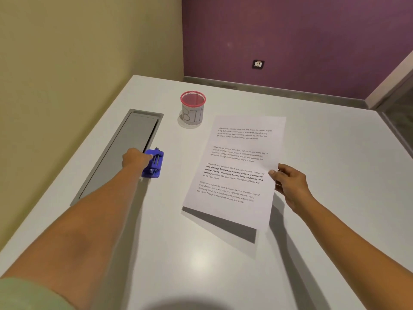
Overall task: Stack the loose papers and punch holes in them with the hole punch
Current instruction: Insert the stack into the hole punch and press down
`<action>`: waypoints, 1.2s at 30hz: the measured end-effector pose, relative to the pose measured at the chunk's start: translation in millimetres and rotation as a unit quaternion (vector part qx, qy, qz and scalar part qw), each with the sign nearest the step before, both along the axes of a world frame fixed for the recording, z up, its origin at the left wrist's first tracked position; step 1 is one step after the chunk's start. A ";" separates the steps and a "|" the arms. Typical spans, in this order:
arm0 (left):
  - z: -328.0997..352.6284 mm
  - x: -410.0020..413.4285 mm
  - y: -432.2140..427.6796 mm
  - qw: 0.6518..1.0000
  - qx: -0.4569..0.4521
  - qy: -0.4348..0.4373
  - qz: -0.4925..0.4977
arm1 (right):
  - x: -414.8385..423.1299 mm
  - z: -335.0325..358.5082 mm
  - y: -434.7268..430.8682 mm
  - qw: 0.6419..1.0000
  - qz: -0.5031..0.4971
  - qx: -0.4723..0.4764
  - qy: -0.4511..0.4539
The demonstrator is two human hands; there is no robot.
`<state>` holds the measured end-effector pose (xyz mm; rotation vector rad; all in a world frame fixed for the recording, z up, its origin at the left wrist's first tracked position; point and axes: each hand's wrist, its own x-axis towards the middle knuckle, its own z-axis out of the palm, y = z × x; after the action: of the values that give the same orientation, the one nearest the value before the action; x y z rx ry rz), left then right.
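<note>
Papers (237,166) look stacked already: right hand (290,186) pinches the stack's right edge, thumb on top, near end lifted off the table (201,253), shadow under it. No holes visible, so punching is still to do. Hole punch (153,164), blue, sits left of the papers, well apart, beside the grey cable tray (125,151). Left hand (135,158) is on it, fingers curled around its left end; can't tell if it's a firm grip. Next, judging: bring the punch to the paper edge.
</note>
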<state>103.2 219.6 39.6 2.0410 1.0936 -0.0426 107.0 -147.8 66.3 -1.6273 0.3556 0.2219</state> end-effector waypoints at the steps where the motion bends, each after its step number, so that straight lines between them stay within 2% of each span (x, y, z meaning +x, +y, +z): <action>1: -2.6 1.4 1.0 1.000 -0.009 0.001 0.009 | 1.1 -0.5 0.5 1.000 0.004 0.001 0.000; 9: -14.6 2.9 5.9 0.995 -0.076 -0.015 0.065 | 4.4 -2.7 3.1 1.000 0.016 0.004 0.000; 17: -6.1 4.0 -7.3 0.992 -0.075 -0.055 0.083 | -1.2 1.5 1.3 1.000 0.017 0.011 -0.004; 21: -0.1 0.4 -19.2 0.987 -0.104 -0.082 0.095 | -5.9 5.5 -2.9 1.000 0.017 0.015 -0.012; 28: 6.2 -7.9 -54.3 0.926 -0.320 -0.175 0.103 | -9.9 10.7 -15.1 0.999 0.005 0.033 -0.027; 36: 16.8 -18.3 -82.9 0.881 -0.411 -0.221 0.080 | -12.8 16.7 -28.0 0.999 0.007 0.039 -0.037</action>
<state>84.9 136.7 56.4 1.1132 0.7567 0.0386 94.1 -175.8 83.0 -1.5575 0.2759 0.1845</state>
